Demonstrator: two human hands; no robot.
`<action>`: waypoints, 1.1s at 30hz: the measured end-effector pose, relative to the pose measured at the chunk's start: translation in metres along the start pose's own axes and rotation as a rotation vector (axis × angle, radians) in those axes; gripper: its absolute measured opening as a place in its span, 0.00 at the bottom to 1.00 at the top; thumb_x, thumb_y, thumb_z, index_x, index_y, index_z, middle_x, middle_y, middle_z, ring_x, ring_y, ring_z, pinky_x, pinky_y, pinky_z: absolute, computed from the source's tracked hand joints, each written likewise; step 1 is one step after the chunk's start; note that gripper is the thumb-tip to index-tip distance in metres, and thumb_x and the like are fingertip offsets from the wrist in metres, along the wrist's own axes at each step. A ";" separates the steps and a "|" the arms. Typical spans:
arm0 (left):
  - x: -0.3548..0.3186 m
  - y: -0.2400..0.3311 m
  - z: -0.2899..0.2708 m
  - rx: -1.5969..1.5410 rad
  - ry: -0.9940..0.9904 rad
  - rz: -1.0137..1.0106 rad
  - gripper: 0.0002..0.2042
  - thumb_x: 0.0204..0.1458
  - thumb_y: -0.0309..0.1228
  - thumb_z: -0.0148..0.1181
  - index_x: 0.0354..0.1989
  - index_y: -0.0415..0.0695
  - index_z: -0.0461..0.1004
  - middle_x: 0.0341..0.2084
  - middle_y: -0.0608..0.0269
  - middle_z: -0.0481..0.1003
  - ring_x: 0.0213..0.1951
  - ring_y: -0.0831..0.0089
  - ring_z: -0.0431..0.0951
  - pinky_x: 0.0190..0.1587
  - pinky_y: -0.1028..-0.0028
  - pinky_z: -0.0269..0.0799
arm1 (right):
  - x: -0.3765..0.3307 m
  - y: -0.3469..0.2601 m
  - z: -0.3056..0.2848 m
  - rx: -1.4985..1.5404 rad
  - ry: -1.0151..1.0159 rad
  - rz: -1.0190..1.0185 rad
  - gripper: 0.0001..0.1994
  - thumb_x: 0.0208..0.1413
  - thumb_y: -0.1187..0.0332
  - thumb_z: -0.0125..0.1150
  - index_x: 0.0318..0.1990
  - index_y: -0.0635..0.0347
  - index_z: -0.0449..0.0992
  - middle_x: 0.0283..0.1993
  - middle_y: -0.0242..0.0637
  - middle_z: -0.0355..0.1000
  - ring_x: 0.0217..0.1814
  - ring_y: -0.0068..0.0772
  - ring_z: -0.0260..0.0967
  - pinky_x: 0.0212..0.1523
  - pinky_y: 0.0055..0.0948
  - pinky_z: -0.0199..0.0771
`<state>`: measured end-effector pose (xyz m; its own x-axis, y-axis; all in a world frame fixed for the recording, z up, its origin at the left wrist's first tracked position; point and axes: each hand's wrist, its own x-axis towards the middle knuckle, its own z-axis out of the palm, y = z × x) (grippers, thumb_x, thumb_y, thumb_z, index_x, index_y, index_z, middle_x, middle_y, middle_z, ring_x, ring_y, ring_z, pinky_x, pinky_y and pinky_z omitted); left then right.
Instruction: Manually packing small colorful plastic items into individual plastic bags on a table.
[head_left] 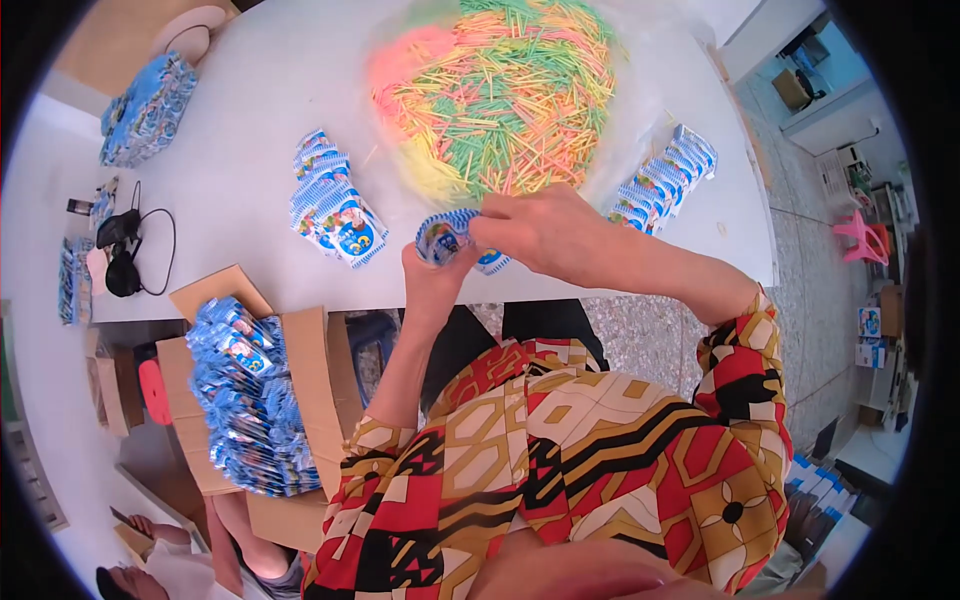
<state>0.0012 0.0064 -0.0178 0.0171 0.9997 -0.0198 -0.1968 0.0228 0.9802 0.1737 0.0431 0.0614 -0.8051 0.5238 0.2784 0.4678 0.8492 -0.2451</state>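
A small blue-and-white plastic packet (440,238) is between my hands at the table's near edge. My left hand (432,278) is closed round its lower side. The bent fingers of my right hand (545,235) pinch its right edge, and they hide part of it. Another bit of blue-and-white packet (491,263) shows just below my right fingers. Beyond my hands lies a big heap of thin pink, yellow, green and orange sticks (520,100) on clear plastic. Overlapping packets (340,215) lie to the left, and a fanned row of packets (665,180) lies to the right.
On the white table (255,150), a packet pile (150,110) stands far left, near a black corded object (122,250). Below the left edge, an open cardboard box (318,370) holds many packets. Another person (175,560) is at the lower left. A pink stool (862,238) stands right.
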 end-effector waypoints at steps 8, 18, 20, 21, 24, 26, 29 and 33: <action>0.022 -0.007 0.001 -0.112 -0.013 0.026 0.09 0.43 0.19 0.64 0.35 0.38 0.75 0.30 0.66 0.77 0.32 0.81 0.75 0.35 0.79 0.70 | 0.010 0.009 -0.005 -0.131 0.060 0.004 0.04 0.45 0.73 0.56 0.30 0.54 0.69 0.29 0.32 0.65 0.25 0.35 0.70 0.20 0.32 0.68; 0.035 -0.001 -0.013 -0.308 0.013 -0.059 0.18 0.41 0.15 0.64 0.42 0.36 0.71 0.36 0.62 0.76 0.39 0.74 0.77 0.44 0.75 0.72 | 0.044 0.098 -0.024 0.539 0.280 0.443 0.04 0.53 0.70 0.57 0.34 0.58 0.76 0.30 0.29 0.72 0.24 0.18 0.64 0.24 0.19 0.64; 0.039 -0.003 -0.021 -0.282 0.046 -0.103 0.18 0.40 0.15 0.65 0.42 0.36 0.71 0.36 0.61 0.76 0.38 0.74 0.77 0.44 0.74 0.73 | 0.052 0.158 -0.016 0.400 0.369 0.499 0.07 0.55 0.67 0.57 0.37 0.60 0.76 0.30 0.29 0.74 0.25 0.18 0.65 0.27 0.21 0.66; 0.041 -0.004 -0.024 -0.283 0.049 -0.107 0.18 0.40 0.15 0.65 0.42 0.36 0.71 0.36 0.61 0.76 0.38 0.74 0.77 0.44 0.74 0.73 | 0.056 0.189 -0.010 0.402 0.365 0.501 0.07 0.55 0.67 0.57 0.37 0.60 0.76 0.30 0.29 0.74 0.25 0.18 0.65 0.27 0.21 0.66; 0.050 -0.004 -0.030 -0.251 0.092 -0.141 0.17 0.40 0.15 0.66 0.41 0.36 0.71 0.36 0.61 0.76 0.38 0.75 0.77 0.44 0.74 0.73 | 0.075 0.268 0.008 0.125 0.417 0.441 0.08 0.54 0.67 0.56 0.38 0.60 0.77 0.31 0.32 0.75 0.27 0.26 0.69 0.30 0.26 0.69; 0.055 -0.003 -0.033 -0.256 0.140 -0.156 0.17 0.39 0.16 0.67 0.39 0.37 0.71 0.35 0.62 0.76 0.37 0.75 0.77 0.42 0.75 0.73 | 0.089 0.304 0.021 -0.219 0.331 0.393 0.09 0.55 0.69 0.53 0.40 0.59 0.76 0.36 0.37 0.75 0.33 0.37 0.72 0.34 0.33 0.72; 0.061 -0.003 -0.037 -0.247 0.170 -0.173 0.16 0.39 0.17 0.67 0.38 0.37 0.72 0.34 0.62 0.76 0.37 0.76 0.77 0.41 0.76 0.73 | 0.109 0.342 0.036 -0.453 0.210 0.371 0.09 0.55 0.70 0.49 0.40 0.60 0.74 0.42 0.40 0.72 0.40 0.46 0.71 0.37 0.39 0.72; 0.067 -0.001 -0.039 -0.245 0.159 -0.200 0.13 0.40 0.17 0.67 0.36 0.37 0.73 0.33 0.62 0.76 0.35 0.76 0.77 0.41 0.77 0.73 | 0.122 0.376 0.049 -0.574 0.209 0.298 0.08 0.56 0.70 0.47 0.38 0.61 0.72 0.46 0.42 0.70 0.43 0.48 0.70 0.36 0.41 0.73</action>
<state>-0.0356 0.0743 -0.0283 -0.0702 0.9641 -0.2563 -0.4344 0.2017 0.8778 0.2339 0.4230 -0.0421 -0.5511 0.6942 0.4630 0.8248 0.5372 0.1763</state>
